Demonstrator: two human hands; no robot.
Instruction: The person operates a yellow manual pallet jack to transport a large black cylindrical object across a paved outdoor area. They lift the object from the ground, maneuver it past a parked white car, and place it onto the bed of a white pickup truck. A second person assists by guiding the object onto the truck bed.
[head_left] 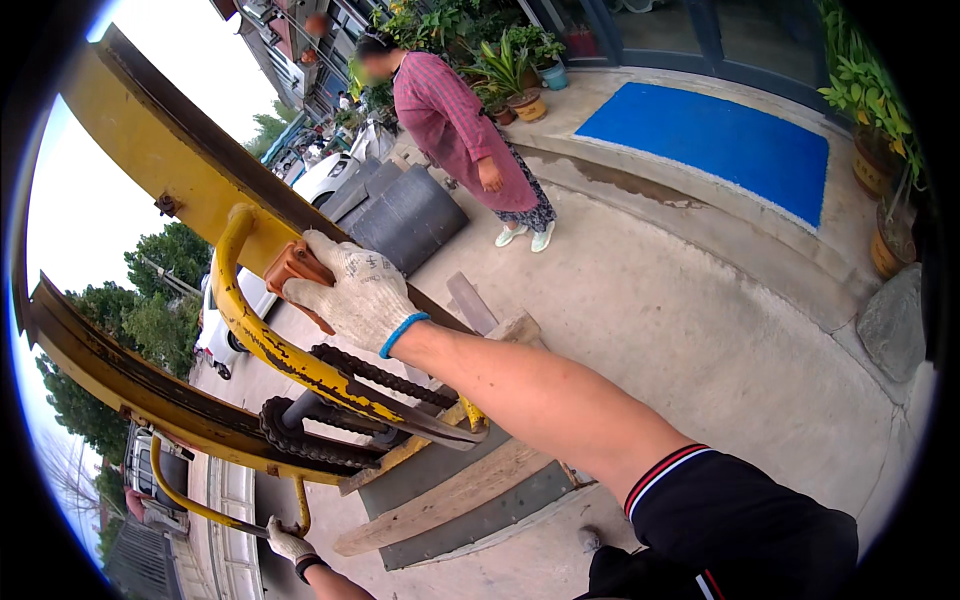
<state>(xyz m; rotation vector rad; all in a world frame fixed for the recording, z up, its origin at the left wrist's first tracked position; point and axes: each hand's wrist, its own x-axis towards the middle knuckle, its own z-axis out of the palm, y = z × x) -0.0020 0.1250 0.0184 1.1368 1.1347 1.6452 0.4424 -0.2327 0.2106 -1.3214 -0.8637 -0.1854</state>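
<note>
A dark short sleeve [750, 515] leads to the person's gloved right hand [352, 292], its fingers around an orange-brown block [297, 268] against the upper yellow beam [150, 135], while the gloved left hand [288, 541] grasps a lower yellow handle [202, 512], apparently for steadiness.

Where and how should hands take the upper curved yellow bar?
Probably the bent stretch of the upper curved yellow bar, from the person's side: it bows out from the yellow upright, seemingly leaving room to wrap around; the dark chain shows beside its lower stretch.
</note>
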